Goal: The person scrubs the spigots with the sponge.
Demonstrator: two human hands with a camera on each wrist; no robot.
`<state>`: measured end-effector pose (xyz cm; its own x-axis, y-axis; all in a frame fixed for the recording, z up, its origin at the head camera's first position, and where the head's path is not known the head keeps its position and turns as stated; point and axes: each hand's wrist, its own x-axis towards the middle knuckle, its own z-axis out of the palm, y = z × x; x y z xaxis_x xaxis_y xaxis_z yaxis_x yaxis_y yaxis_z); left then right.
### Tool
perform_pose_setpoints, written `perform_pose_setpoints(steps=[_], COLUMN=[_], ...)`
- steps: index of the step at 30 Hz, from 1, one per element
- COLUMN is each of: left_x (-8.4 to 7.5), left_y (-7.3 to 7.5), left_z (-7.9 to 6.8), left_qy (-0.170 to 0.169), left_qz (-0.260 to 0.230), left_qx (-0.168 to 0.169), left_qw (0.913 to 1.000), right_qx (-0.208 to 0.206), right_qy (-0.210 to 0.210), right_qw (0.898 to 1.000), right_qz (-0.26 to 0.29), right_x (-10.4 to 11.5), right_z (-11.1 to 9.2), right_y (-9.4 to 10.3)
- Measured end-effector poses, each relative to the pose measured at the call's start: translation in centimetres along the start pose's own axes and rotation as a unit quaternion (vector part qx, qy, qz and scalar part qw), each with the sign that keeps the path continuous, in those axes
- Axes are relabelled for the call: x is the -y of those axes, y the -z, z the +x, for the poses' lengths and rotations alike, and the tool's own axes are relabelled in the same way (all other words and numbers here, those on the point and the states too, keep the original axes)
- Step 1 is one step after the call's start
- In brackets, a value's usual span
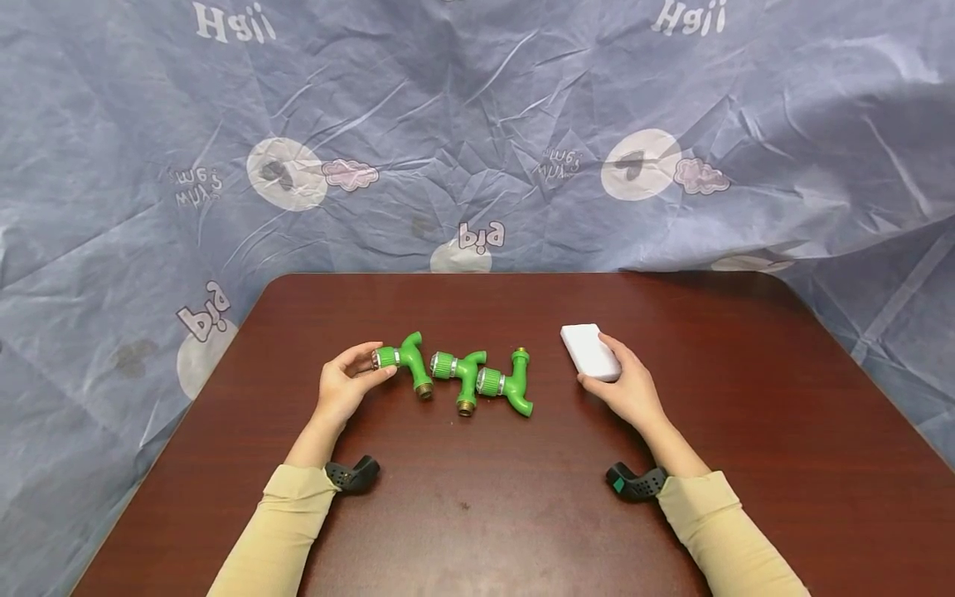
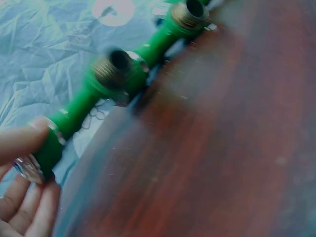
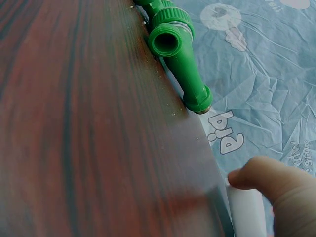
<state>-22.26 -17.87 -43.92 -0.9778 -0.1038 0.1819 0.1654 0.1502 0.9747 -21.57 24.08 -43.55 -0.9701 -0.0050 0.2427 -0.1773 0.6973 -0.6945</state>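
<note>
Three green taps with brass threaded ends lie in a row on the brown table. My left hand (image 1: 346,383) pinches the ribbed knob of the leftmost tap (image 1: 411,358) between thumb and fingers; the left wrist view shows the thumb (image 2: 22,143) on top of that knob. Beside it lies the middle tap (image 1: 467,375), its threaded end toward me. The right-hand tap (image 1: 520,388) is turned the other way, spout toward me and thread pointing back. Over to the right, my right hand (image 1: 630,383) grips a white rectangular block (image 1: 589,350) by its near right end.
The brown table (image 1: 462,514) has its far edge against a hanging blue-grey printed sheet (image 1: 462,124). Black bands, the left one (image 1: 354,475) and the right one (image 1: 637,482), sit on the wrists.
</note>
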Motion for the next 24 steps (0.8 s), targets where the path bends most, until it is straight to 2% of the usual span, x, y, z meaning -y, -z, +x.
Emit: perform_pose_setpoints(steps=[5, 8, 14, 20, 24], left_x=[-1.1, -1.6, -2.5, -3.8, -4.9], left_y=[-1.0, -1.9, -4.3, -6.9, -8.6], left_z=[0.0, 0.1, 0.5, 1.0, 1.3], left_qy=[0.008, 0.019, 0.037, 0.026, 0.013], left_qz=[-0.048, -0.064, -0.081, -0.115, -0.137], left_qx=[-0.002, 0.001, 0.001, 0.014, 0.025], left_qw=[0.9988, 0.9978, 0.996, 0.9929, 0.9901], right_qx=[-0.017, -0.035, -0.047, -0.037, -0.032], right_qy=[-0.042, -0.048, -0.027, 0.003, 0.013], right_qw=[0.998, 0.995, 0.993, 0.989, 0.982], right_qz=[0.051, 0.079, 0.109, 0.14, 0.184], right_x=[0.3, 0.8, 2.1, 4.0, 5.6], right_z=[0.4, 0.9, 1.7, 1.8, 2.0], right_y=[0.2, 0.3, 0.1, 0.6, 1.4])
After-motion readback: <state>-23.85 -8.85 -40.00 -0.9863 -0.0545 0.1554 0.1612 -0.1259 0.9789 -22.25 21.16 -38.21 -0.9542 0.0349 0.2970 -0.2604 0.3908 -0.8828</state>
